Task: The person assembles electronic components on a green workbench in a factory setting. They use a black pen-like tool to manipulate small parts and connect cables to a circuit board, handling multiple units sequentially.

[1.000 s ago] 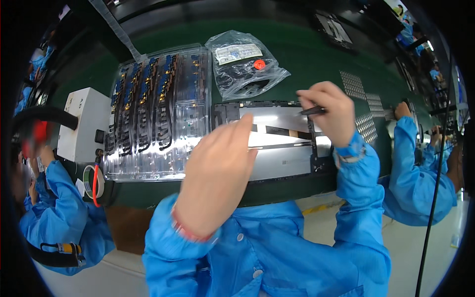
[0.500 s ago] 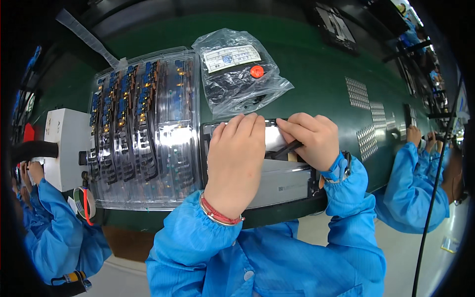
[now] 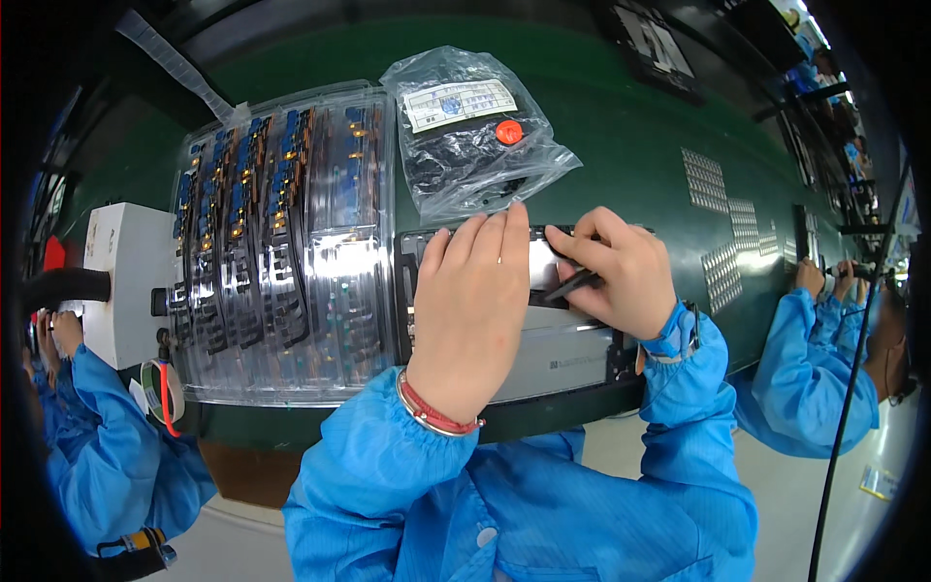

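My left hand (image 3: 470,310) lies flat over the left part of an opened flat electronic device (image 3: 558,359), fingers stretched toward its far edge. The device has a dark frame and a silver-grey panel along its near side. At its right half, my right hand (image 3: 621,276) is closed on a slim dark pointed tool (image 3: 567,285), whose exact kind I cannot make out. The tool points left and down over the device's middle. Its tip is close to my left hand; whether it touches the device is unclear.
Left of the device stand clear plastic trays (image 3: 354,388) with several flex cables. Beyond it lies a clear bag (image 3: 475,165) with dark contents. A white box (image 3: 131,281) and a tape roll (image 3: 155,393) sit farther left. Sheets of small silver pieces (image 3: 703,181) lie right. Co-workers sit on both sides.
My right hand's fingers have curled in more from the device's far edge, and the tool has shifted slightly right. My left hand stays flat on the device, fingertips slightly farther forward.
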